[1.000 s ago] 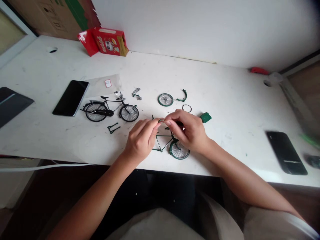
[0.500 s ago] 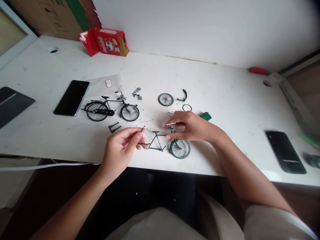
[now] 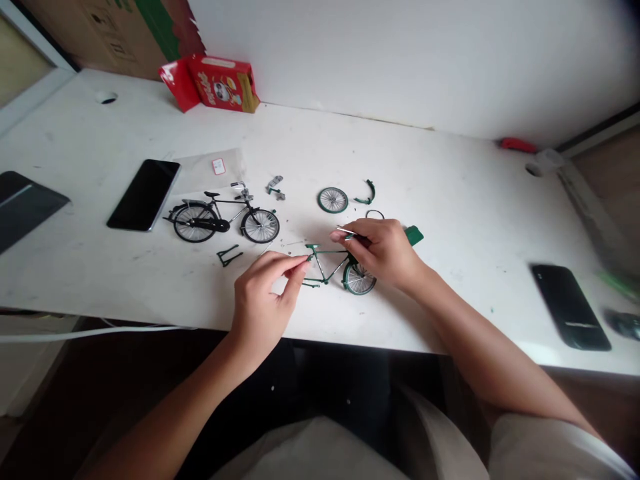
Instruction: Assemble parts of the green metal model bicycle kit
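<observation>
A partly built green model bicycle (image 3: 334, 268) with one wheel stands near the front edge of the white table (image 3: 450, 200). My right hand (image 3: 383, 250) grips it at the rear, above the wheel, and also pinches a thin silver rod. My left hand (image 3: 267, 300) is closed in a pinch at the frame's front end, on a small part I cannot make out. Behind lie a loose green wheel (image 3: 332, 200), a green mudguard (image 3: 365, 195) and a thin ring (image 3: 374, 215).
A finished black model bicycle (image 3: 223, 220) stands to the left, with a black stand piece (image 3: 229, 255) in front. Phones lie at left (image 3: 144, 195) and right (image 3: 570, 305). A red box (image 3: 217, 83) sits at the back wall, a dark tablet (image 3: 23, 207) at far left.
My left hand drew away to the left, then came back to the frame's front in a pinch. My right hand lifted the green bicycle slightly farther from the edge.
</observation>
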Demonstrator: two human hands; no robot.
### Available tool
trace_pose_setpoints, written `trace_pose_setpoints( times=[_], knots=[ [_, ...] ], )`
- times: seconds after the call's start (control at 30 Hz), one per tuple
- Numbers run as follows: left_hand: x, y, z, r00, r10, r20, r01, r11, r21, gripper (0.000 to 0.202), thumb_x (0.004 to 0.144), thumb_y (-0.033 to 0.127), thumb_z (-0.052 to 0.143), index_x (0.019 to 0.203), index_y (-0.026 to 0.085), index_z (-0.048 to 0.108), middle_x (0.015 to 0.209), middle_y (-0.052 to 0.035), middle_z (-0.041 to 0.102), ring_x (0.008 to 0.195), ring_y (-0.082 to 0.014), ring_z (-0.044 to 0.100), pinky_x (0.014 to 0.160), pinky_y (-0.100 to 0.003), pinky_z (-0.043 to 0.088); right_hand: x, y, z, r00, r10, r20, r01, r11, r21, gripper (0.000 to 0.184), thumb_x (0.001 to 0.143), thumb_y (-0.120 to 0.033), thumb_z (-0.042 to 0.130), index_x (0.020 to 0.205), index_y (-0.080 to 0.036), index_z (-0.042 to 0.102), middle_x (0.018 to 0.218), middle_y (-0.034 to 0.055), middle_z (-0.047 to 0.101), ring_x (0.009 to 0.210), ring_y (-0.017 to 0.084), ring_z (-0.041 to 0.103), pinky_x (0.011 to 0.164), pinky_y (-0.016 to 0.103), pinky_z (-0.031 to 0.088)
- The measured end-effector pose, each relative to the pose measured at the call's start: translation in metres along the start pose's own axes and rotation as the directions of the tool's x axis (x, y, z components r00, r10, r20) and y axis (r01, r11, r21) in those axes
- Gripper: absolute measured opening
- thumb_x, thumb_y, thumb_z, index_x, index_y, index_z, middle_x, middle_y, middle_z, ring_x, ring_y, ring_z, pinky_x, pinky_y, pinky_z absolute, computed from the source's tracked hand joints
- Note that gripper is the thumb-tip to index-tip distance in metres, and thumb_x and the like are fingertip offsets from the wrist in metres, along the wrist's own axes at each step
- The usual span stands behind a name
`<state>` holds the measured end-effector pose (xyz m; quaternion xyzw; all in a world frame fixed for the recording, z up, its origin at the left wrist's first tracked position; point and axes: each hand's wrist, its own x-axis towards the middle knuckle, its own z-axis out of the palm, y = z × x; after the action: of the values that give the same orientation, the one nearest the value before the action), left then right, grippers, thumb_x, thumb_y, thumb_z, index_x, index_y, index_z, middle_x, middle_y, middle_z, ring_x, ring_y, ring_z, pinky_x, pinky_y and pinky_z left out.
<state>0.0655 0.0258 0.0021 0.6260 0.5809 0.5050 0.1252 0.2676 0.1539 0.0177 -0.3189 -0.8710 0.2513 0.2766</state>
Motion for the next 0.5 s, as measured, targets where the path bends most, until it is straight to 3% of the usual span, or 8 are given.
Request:
trace_pose_setpoints(
  times=[0.27, 0.5],
  knots=[
    [-0.0052, -0.0071, 0.0108, 0.996, 0.049, -0.078, -0.04, 0.993, 0.115, 0.011, 0.094, 0.011, 0.076, 0.103, 0.017, 0.077, 0.091, -0.0032, 0.078, 0.08, -0.0142, 0.069, 0.082, -0.031, 0.058, -0.0037, -0.0068, 0.0015, 0.999, -0.013, -0.049, 0.013, 1.0, 0.002, 0.029, 0.105, -0.036, 0.061, 0.088, -0.018, 0.077, 0.072, 0.0026, 0.071, 0.061, 0.011, 0.056, 0.062, 0.028, 0.044],
    [-0.003, -0.0103, 0.0101, 0.995, 0.062, -0.084, -0.05, 0.99, 0.135, 0.008, 0.096, 0.014, 0.074, 0.101, 0.02, 0.073, 0.095, -0.0046, 0.077, 0.093, -0.02, 0.07, 0.089, -0.037, 0.058, -0.0054, -0.0103, 0.0021, 0.993, -0.06, -0.102, 0.063, 0.998, 0.019, 0.022, 0.104, -0.032, 0.064, 0.094, -0.018, 0.079, 0.073, 0.0017, 0.072, 0.06, 0.011, 0.056, 0.061, 0.028, 0.044]
  ],
)
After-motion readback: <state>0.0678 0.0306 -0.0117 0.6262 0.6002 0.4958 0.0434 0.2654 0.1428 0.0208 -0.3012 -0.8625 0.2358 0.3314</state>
